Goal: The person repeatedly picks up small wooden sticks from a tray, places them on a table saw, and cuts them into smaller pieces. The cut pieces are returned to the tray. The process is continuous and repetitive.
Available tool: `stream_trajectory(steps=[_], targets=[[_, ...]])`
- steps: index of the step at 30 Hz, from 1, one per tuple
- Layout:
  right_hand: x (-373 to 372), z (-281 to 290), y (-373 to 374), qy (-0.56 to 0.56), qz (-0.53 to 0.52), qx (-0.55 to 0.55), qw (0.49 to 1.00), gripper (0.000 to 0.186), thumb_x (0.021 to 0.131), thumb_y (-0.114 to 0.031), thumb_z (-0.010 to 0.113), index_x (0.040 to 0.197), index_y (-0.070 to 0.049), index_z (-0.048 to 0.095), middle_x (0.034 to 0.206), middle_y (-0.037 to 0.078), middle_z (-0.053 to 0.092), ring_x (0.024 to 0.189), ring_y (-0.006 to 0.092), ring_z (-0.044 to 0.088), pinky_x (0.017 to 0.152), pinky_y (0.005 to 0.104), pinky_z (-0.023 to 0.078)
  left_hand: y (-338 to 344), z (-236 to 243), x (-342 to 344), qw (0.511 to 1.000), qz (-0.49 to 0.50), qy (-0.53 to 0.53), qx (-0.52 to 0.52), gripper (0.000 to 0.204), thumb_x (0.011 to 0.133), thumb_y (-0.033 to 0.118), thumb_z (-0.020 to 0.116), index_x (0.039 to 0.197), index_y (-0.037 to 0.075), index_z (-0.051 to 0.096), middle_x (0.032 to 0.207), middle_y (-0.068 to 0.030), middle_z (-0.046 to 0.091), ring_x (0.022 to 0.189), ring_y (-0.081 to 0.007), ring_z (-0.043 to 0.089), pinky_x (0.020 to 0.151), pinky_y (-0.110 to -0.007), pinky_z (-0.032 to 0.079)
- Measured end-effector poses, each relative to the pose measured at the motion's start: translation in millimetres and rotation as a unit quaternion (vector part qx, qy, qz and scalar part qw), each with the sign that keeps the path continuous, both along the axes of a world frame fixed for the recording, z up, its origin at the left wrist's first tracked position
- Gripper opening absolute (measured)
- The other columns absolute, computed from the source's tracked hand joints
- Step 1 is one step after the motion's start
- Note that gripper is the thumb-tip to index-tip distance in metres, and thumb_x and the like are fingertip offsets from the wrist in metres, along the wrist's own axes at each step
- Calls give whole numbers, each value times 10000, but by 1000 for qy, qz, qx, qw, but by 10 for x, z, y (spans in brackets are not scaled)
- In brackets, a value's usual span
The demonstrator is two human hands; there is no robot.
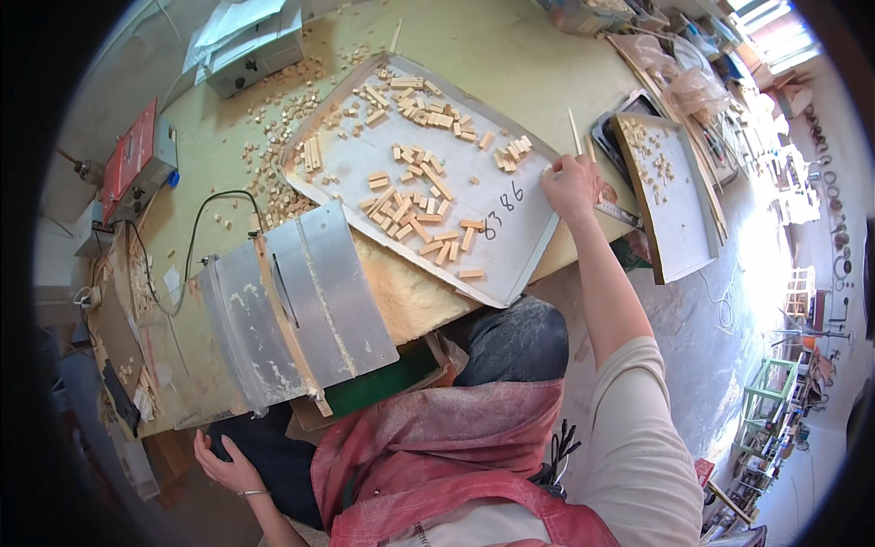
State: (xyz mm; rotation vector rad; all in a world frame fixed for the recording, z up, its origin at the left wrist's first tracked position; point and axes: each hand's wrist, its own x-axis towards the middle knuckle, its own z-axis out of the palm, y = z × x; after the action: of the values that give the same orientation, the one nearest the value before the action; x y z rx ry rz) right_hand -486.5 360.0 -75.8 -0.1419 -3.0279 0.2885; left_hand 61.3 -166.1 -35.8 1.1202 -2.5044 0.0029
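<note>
My right hand [571, 186] reaches out over the right edge of a shallow white tray [524, 214]. Its fingers are closed together, and what they hold, if anything, cannot be made out. A thin wooden strip [574, 130] stands out just beyond these fingers, and a metal ruler [618, 214] lies beside the wrist. Many small wooden blocks [401, 211] are scattered and heaped in the tray, some lined up in rows. Down at the lower left, my left hand [230, 467] hangs by my leg with fingers apart and nothing in it.
A grey metal plate [301, 305] with a wooden strip and a slot lies at the table's near edge, beside sawdust [410, 292]. Wood offcuts [283, 128] litter the table's left. A second tray [674, 228] with small pieces overhangs the right edge. Red and grey boxes [137, 164] stand far left.
</note>
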Motion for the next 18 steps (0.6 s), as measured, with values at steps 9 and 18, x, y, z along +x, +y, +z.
stream_trajectory(steps=[9,18], targets=[[76,13,-223,60,83,-112,988,300,815,-309,757,1043,-113,743,1126,85,640,1179,295,567,1055,432,403,12,9,-4,1000,-2,0,0,473,983,149,685,1425,10,587,1374,-150,642,1166,-316,653,1059,-472,462],[-218,-71,-576,6,-10,-108,994,515,772,-325,759,1208,-62,680,1233,130,666,1233,312,588,1091,440,429,0,5,-18,1000,-9,1,-9,471,968,127,692,1412,8,593,1350,-158,648,1153,-324,657,1041,-475,478]])
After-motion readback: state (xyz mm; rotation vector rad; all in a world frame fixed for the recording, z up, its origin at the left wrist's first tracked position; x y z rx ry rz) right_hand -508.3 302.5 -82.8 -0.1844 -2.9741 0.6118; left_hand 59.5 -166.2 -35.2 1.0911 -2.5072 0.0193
